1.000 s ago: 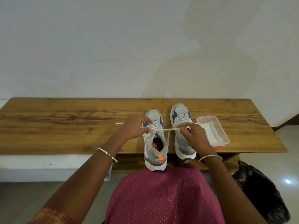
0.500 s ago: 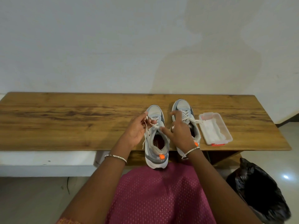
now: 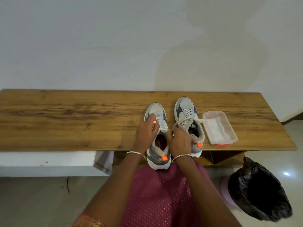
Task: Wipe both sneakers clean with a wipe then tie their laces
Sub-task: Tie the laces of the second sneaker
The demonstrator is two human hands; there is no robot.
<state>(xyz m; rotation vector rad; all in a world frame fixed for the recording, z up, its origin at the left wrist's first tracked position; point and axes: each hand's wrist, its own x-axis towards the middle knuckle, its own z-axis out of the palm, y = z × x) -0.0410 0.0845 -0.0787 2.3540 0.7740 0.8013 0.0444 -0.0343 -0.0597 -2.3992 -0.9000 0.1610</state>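
Head view, looking down on a long wooden table (image 3: pixel 65 120) set against a pale wall.

- Two grey-and-white sneakers stand side by side right of the table's centre, toes to 12 o'clock, orange heel tabs to 6 o'clock.
- Left sneaker (image 3: pixel 159 145): at 9 o'clock of its mate, and its heel overhangs the table's near edge.
- Right sneaker (image 3: pixel 186 115): sits further back. Its laces (image 3: pixel 186 119) are loose and untied. One end trails to 3 o'clock and reaches the rim of the wipes container.
- Left hand (image 3: pixel 146 133): over the left sneaker's tongue, fingers curled and pinching that shoe's lace (image 3: pixel 164 129).
- Right hand (image 3: pixel 179 141): at 3 o'clock of the left hand, between the two shoes. Thumb and forefinger are pressed together on the other end of the same lace. A short span of lace runs between the hands. I cannot tell whether a knot is formed.
- Each wrist carries a thin metal bangle.
- Clear plastic container (image 3: pixel 230 126): lid off, white wipes (image 3: pixel 216 130) inside, just beside the right sneaker at 3 o'clock.
- Bin lined with a black bag (image 3: pixel 257 192): on the floor at 5 o'clock of the table.
- Maroon garment (image 3: pixel 162 194): covers the person's lap at 6 o'clock.
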